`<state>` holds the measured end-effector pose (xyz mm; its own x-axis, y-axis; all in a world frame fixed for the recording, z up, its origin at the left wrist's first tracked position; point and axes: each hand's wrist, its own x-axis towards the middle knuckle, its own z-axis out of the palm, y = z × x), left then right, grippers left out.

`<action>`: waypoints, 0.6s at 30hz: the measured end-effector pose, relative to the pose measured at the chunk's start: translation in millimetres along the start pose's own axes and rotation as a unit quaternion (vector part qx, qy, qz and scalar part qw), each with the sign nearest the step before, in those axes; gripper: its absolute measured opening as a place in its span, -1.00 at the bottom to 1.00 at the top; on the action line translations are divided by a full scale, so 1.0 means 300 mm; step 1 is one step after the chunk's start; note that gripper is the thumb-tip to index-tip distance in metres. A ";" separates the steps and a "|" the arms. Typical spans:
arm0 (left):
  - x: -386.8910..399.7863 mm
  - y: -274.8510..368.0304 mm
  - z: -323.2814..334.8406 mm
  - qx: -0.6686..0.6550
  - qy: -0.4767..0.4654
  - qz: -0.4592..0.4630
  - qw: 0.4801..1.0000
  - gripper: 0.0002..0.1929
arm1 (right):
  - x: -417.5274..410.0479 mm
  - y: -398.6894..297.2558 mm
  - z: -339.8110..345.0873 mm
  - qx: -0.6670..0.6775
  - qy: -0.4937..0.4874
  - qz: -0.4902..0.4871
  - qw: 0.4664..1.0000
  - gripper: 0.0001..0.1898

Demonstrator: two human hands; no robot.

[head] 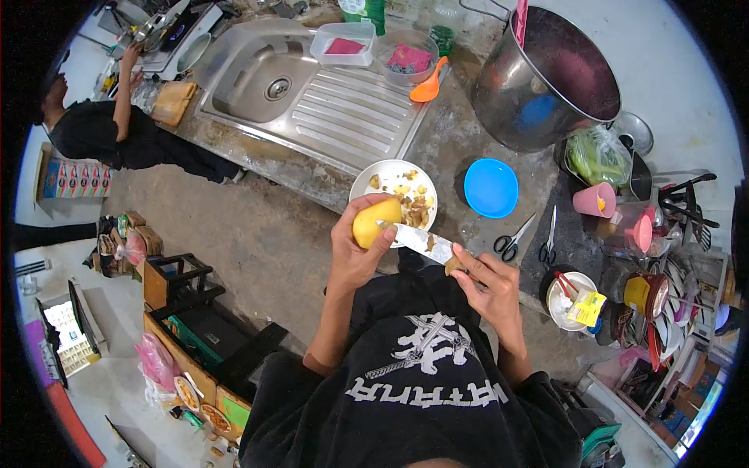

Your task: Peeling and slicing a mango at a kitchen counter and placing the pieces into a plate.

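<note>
My left hand (358, 257) holds a peeled yellow potato (374, 225) near the counter's front edge. In my right hand (490, 281) is a kitchen knife (427, 243), its handle mostly hidden by the fingers. The tip of the blade meets the potato beside my left thumb. Bits of brown peel cling to the blade, and a larger piece sits by my right fingers. Just beyond the potato, a white plate (364, 175) bears brown and yellow peelings (416, 207). My hands partly cover its near rim.
Right of the plate is a blue plastic bowl (491, 187); two pairs of scissors (515, 238) lie nearby. A large metal pot (509, 99) stands behind. The steel sink (251, 88) has an orange ladle (430, 85) at its right edge. Another person (105, 131) works at far left.
</note>
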<state>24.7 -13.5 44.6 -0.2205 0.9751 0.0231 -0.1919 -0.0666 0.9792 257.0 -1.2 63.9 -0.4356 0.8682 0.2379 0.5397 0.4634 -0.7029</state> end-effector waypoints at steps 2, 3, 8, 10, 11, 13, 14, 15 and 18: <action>0.002 0.004 0.006 0.028 0.014 0.007 0.999 -0.57 | 0.001 0.003 0.002 0.002 0.009 -0.003 1.000 -0.50; 0.003 0.004 0.007 0.028 0.015 0.007 0.999 -0.57 | 0.003 0.002 0.001 0.004 0.009 -0.002 1.000 -0.50; 0.003 0.004 0.003 0.038 0.036 0.005 0.999 -0.61 | 0.011 0.003 -0.003 0.005 0.002 0.003 1.000 -0.50; 0.002 0.003 0.004 0.042 0.044 0.005 0.998 -0.62 | 0.013 0.002 -0.006 -0.001 -0.004 0.000 1.000 -0.50; 0.001 0.002 0.004 0.046 0.052 0.004 0.998 -0.64 | 0.015 0.002 -0.007 0.000 -0.004 0.000 1.000 -0.50; 0.005 -0.001 -0.001 0.058 0.050 0.020 0.997 -0.66 | 0.019 0.002 -0.010 0.009 -0.005 -0.005 1.000 -0.50; 0.006 -0.002 -0.002 0.070 0.047 0.036 0.996 -0.68 | 0.018 0.003 -0.009 0.009 -0.006 -0.005 1.000 -0.50; 0.006 0.001 -0.002 0.070 0.048 0.036 0.996 -0.68 | 0.018 0.006 -0.009 0.011 -0.007 -0.006 1.000 -0.50; 0.007 0.004 -0.002 0.072 0.053 0.038 0.995 -0.70 | 0.017 0.008 -0.007 0.012 -0.009 -0.007 1.000 -0.51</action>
<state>23.3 -11.6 45.8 -0.3305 0.9400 0.0850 -0.0336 -0.1018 0.9942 257.7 4.8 64.9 -0.4554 0.8586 0.2352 0.5162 0.4699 -0.7161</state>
